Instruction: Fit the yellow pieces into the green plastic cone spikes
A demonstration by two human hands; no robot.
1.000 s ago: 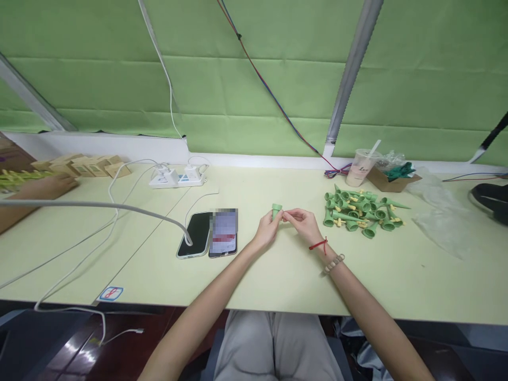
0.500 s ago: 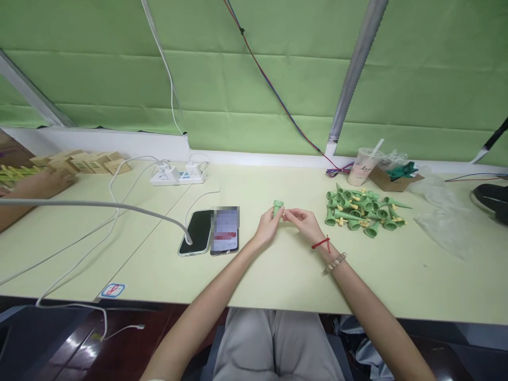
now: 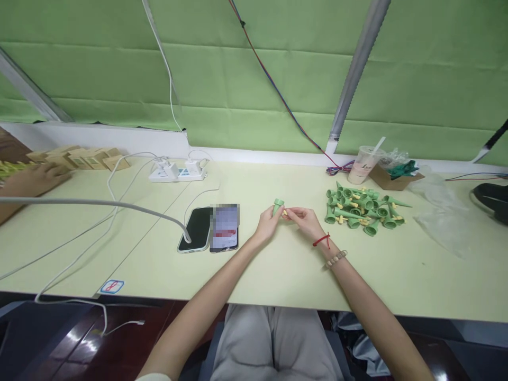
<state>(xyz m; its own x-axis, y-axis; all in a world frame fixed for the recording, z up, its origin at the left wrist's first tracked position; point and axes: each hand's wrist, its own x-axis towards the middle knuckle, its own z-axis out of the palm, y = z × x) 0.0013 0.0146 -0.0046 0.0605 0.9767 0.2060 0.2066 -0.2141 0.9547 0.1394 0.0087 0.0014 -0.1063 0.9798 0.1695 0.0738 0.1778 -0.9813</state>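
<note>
1. Green fabric screens back a pale green table (image 3: pixel 278 275) in my view.
2. My left hand (image 3: pixel 266 225) pinches a green cone (image 3: pixel 277 205) by its wide end, above the table's middle.
3. My right hand (image 3: pixel 304 219) has its fingertips closed on a small yellow piece (image 3: pixel 284 213) at the cone's side.
4. I judge the cone light, stiff plastic, and slick; the flared rim is the best hold.
5. Counts: one cone in hand; a pile of cones (image 3: pixel 363 209), too tangled to count, to the right; two phones (image 3: pixel 210 228); one cup (image 3: pixel 364 165); one power strip (image 3: pixel 177 173).
</note>
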